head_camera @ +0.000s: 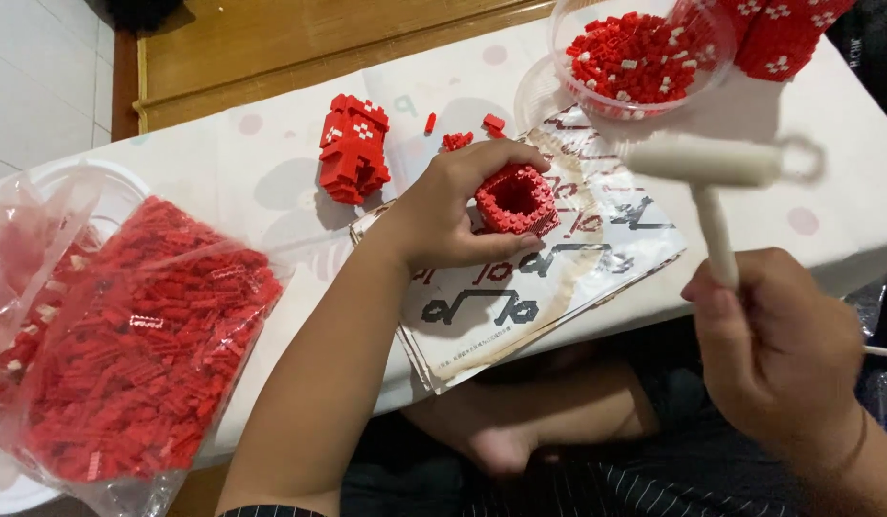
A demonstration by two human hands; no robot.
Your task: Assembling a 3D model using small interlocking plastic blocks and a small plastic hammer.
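Left hand (443,215) fingers grasping red brick ring (515,199), right hand (774,349) clenched on white mallet (716,182)

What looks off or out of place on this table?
Little stands out. A few loose red bricks lie scattered on the tablecloth, outside the clear bowl. The instruction sheet overhangs the table edge. The white mallet in the right hand is motion-blurred. The left hand steadies the hollow red block ring.

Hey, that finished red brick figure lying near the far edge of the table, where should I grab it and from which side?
Probably grip the red brick figure across its long flat sides, coming from above: it lies flat with open table around it, clear of the left hand.
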